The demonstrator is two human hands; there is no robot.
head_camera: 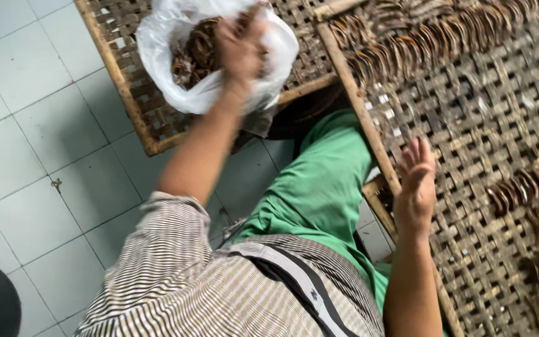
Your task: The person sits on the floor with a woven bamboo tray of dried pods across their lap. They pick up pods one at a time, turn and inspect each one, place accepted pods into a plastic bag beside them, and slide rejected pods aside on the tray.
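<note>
Striped shirt (219,293) nearest; white tiled floor (26,125); woven bamboo trays (469,156) alongside.

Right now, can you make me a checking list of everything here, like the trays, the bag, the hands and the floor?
Surface: large brown woven bamboo tray, bare in the middle; a second woven tray lies on the floor.
Job's things: white plastic bag of dark brown curled dried pieces, resting on the second tray; rows of similar curled pieces along the large tray's edges.
Clutter: small pale flecks on the large tray.
Hands: left hand is in the bag's mouth, grip blurred; right hand open, fingers spread, over the large tray's edge.
Cables: nothing seen.
Surroundings: pale tiled floor; person wears a striped shirt and green trousers.
</note>
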